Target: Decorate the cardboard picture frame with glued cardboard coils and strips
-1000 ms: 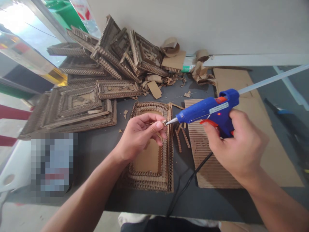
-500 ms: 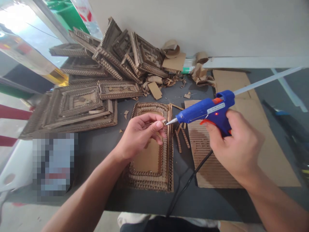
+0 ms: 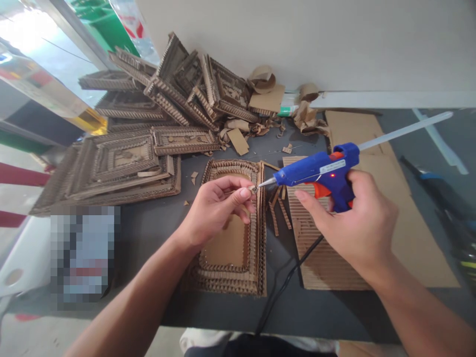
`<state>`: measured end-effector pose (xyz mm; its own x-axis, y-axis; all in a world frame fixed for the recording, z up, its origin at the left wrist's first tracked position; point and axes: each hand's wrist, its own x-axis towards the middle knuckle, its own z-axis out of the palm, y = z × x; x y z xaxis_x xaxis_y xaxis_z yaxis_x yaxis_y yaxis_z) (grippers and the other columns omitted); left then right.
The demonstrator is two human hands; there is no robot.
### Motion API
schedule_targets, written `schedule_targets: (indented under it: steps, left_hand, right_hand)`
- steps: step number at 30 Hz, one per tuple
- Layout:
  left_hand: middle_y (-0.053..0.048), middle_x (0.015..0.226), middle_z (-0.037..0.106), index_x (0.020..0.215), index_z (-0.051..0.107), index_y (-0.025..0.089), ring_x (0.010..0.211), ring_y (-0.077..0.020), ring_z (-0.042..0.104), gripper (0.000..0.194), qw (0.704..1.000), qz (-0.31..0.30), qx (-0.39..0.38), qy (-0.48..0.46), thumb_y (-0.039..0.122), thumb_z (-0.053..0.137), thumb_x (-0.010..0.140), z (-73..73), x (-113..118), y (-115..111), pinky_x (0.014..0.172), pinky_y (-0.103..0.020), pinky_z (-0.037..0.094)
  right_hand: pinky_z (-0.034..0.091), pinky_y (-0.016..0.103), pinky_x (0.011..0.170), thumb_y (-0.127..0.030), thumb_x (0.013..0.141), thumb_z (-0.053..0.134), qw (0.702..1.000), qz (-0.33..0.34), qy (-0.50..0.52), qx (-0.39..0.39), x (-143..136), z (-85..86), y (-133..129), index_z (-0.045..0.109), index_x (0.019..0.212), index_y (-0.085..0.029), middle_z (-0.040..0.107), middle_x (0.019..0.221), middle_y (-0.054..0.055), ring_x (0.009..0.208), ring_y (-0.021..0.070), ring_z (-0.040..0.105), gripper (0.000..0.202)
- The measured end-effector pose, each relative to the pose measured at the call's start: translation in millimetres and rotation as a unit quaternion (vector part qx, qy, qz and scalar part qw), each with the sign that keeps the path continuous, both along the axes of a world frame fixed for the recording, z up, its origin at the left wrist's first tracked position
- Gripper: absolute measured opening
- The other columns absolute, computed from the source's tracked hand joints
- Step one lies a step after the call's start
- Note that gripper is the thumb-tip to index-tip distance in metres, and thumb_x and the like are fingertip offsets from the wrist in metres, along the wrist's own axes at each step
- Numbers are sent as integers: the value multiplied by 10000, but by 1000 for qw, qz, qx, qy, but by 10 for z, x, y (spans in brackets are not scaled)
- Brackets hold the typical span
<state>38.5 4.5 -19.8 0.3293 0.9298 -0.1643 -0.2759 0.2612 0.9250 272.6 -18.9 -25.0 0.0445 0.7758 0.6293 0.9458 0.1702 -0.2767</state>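
Note:
My left hand pinches a small cardboard piece between thumb and fingertips, above a rectangular cardboard frame with corrugated, layered borders. A blue glue gun is held in my right hand, its metal nozzle at the small piece. The thumb of that hand is stretched out, off the orange trigger. A red light glows on the gun's side, and a clear glue stick sticks out of its back. Part of the frame is hidden beneath my left hand.
Corrugated cardboard lies at the right, beside thin strips. Many finished-looking frames are piled at the back left, with paper scraps near the wall. A black cable runs toward the front edge.
The right thumb has lifted off the trigger, which has sprung outward. The glue gun has shifted slightly, and its glue stick tilts less steeply. My left hand stays nearly still.

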Motion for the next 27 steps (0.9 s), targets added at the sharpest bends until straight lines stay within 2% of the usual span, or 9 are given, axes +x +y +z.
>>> schedule_targets:
  steps: [4, 8, 11, 27]
  left_hand:
    - [-16, 680, 691, 919, 666, 104, 595, -87, 656, 177, 1000, 1, 1, 2, 249, 757, 873, -8, 1, -1, 504, -144, 573]
    - [-19, 682, 689, 924, 667, 102, 605, -91, 659, 186, 1000, 4, 0, -3, 253, 762, 869, -15, 0, 3, 508, -146, 575]
    - [-18, 688, 687, 919, 669, 106, 600, -93, 658, 199, 1000, 3, -2, -11, 263, 774, 857, -17, 1, 3, 503, -149, 573]
    - [-13, 738, 665, 858, 692, 99, 600, -86, 647, 241, 995, -29, -60, -76, 293, 824, 807, 18, -6, 14, 480, -145, 539]
  right_hand:
    - [368, 288, 457, -679, 802, 679, 1000, 20, 11, -9, 9, 10, -6, 598, 954, -175, 515, 551, -35, 449, 148, 485, 533]
    - [393, 281, 465, -531, 846, 665, 999, 40, 27, -15, -3, 33, -30, 573, 973, -198, 533, 558, -41, 452, 148, 515, 368]
    - [407, 272, 476, -442, 833, 679, 998, 44, 38, -30, -15, 37, -41, 558, 971, -215, 525, 554, -57, 446, 141, 523, 292]
    - [364, 269, 473, -356, 851, 683, 998, 62, -21, 12, -15, 52, -19, 582, 868, -193, 554, 566, -36, 460, 128, 508, 192]
